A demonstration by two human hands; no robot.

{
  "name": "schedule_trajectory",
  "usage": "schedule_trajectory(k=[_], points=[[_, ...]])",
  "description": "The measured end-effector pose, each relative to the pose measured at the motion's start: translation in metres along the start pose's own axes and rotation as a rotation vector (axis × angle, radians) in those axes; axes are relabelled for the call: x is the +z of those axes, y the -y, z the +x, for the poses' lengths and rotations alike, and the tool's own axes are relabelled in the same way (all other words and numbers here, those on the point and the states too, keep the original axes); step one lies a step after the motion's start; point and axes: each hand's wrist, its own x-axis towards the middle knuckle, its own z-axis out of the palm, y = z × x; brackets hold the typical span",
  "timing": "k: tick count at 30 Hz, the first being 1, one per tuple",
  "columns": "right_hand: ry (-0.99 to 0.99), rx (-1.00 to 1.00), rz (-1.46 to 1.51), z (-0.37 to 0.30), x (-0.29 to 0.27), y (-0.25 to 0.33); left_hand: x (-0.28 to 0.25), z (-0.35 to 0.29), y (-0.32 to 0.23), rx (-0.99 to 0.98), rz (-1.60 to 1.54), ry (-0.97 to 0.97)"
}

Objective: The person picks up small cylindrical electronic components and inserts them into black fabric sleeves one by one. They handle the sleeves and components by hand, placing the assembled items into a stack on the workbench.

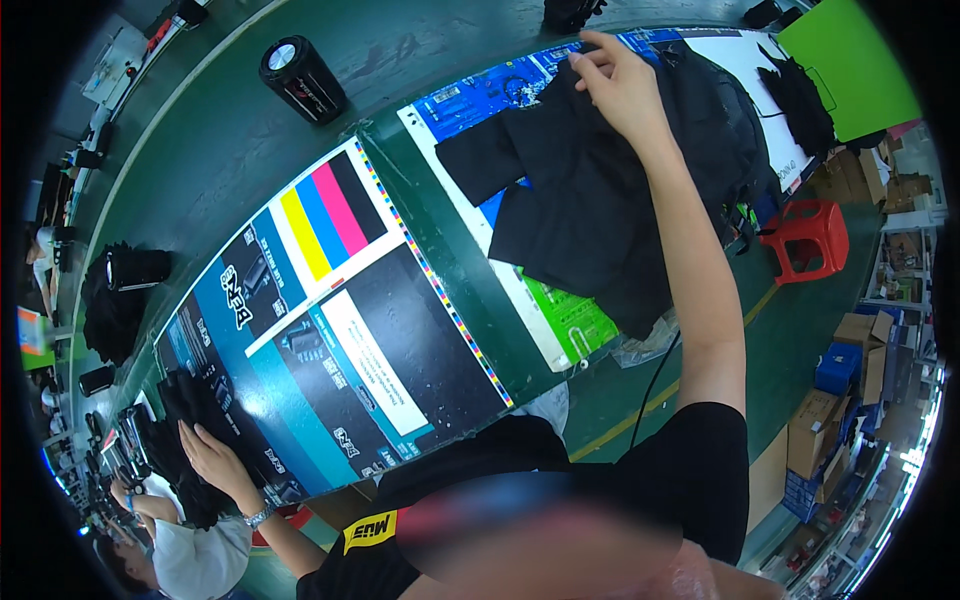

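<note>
Head view: the right hand (617,88) is hovering over black cloth (570,215) lying on the desk (440,240), its fingers loosely bent and free; the left hand (216,466) is resting against a dark bundle (188,398), though whether its fingers are gripping I cannot tell

I am holding my arms wide apart. My right forearm (700,270), bare below a black sleeve (690,475), is extending nearly straight ahead of me, and its wrist is bending a little to my left. At its end, far forward, my right hand (622,92) is pointing leftward, its fingers curving loosely and its thumb and fingertips standing apart. My left forearm (292,545) is slanting out to my left, much closer to my body, and a shiny band (259,516) is circling the wrist. My left hand (214,464) is lying low, its fingers pointing forward and left, nearly straight and unclenched.
</note>
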Motion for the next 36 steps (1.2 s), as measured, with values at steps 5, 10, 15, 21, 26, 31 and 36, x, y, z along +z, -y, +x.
schedule_trajectory(k=[5, 10, 15, 21, 26, 31, 36], points=[[0.061, 0.052, 0.101, 0.012, 0.02, -0.016, -0.004, 0.007, 0.043, -0.197, -0.308, 0.041], [0.148, 0.077, 0.22, 0.001, 0.012, 0.03, -0.058, 0.04, 0.025, -0.222, -0.387, -0.306], [0.291, -0.029, 0.466, -0.039, 0.026, 0.126, -0.076, 0.089, -0.089, -0.305, -1.203, -0.249], [0.791, 0.174, 0.906, -0.117, 0.118, 0.208, -0.079, 0.09, -0.205, -0.446, -2.212, 0.456], [0.441, 0.066, 0.82, -0.131, 0.13, 0.22, -0.093, 0.075, -0.217, -0.265, -2.145, 0.403], [0.036, -0.492, 0.412, -0.153, 0.115, 0.241, -0.088, 0.063, -0.215, -0.24, -2.175, 0.428], [0.107, -0.983, 0.174, -0.159, 0.09, 0.246, -0.082, 0.073, -0.213, -0.25, -2.185, 0.503]])
